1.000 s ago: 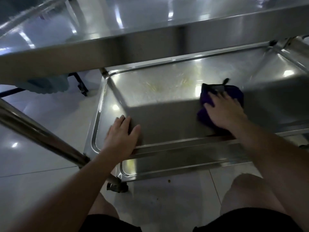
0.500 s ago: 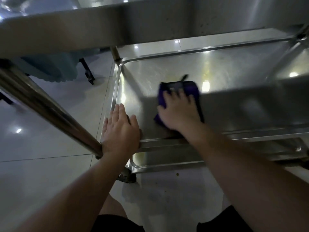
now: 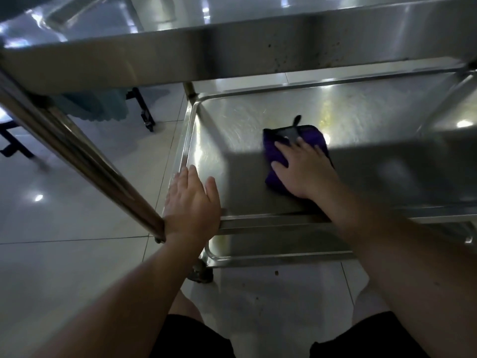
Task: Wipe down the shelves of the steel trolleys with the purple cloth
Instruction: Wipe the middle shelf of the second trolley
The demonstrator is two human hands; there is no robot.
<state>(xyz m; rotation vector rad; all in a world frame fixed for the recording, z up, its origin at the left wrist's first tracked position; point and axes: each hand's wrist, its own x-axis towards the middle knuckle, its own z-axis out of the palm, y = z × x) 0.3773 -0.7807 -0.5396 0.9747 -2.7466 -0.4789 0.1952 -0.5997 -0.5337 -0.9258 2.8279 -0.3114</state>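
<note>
The floor (image 3: 64, 223) is laid with large pale glossy tiles, divided by thin dark grout lines. Small bright spots of overhead light (image 3: 38, 198) are reflected in the tiles, and the scene is dimly lit with a bluish cast. At the upper left, black metal furniture legs (image 3: 144, 109) are seen standing on the tiles, and another black frame (image 3: 13, 143) is partly shown at the left edge. A pale blue-green ruffled cloth (image 3: 103, 107) is seen hanging beside the black legs. A few small dark specks (image 3: 276, 273) are scattered on the tiles in the lower middle.
</note>
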